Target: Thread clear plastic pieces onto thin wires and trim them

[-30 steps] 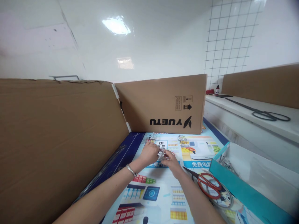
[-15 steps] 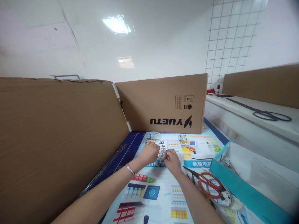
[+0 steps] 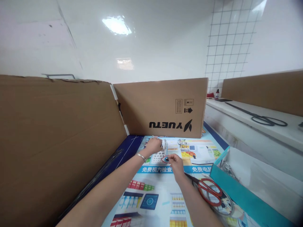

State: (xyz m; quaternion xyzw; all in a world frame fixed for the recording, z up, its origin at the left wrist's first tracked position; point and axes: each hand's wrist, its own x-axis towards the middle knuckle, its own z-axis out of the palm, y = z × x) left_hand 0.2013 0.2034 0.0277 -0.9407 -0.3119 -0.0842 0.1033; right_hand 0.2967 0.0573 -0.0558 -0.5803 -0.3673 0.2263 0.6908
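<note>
My left hand (image 3: 153, 145), with a silver bangle (image 3: 141, 157) on its wrist, reaches to the far part of the printed sheet (image 3: 161, 186). Its fingers are closed on a small clump of clear or silvery pieces (image 3: 164, 143), too small to make out fully. Nearer to me, my right hand (image 3: 175, 161) hovers over the sheet with thumb and forefinger pinched; what is between them, if anything, is too small to tell. A separate silvery wire-like clump (image 3: 182, 144) lies on the sheet beyond my right hand.
Cardboard panels (image 3: 165, 107) stand behind and left. Red-handled scissors (image 3: 209, 190) lie by my right forearm, over a clear coil (image 3: 228, 209). A teal-edged box (image 3: 246, 192) at right holds metallic pieces (image 3: 228, 170). Large black scissors (image 3: 265, 119) rest on a white ledge (image 3: 239, 108).
My hands have moved apart. The left hand has gone farther away with the silvery clump beside its fingers; the right hand has shifted slightly nearer to me. The whole view has shifted slightly.
</note>
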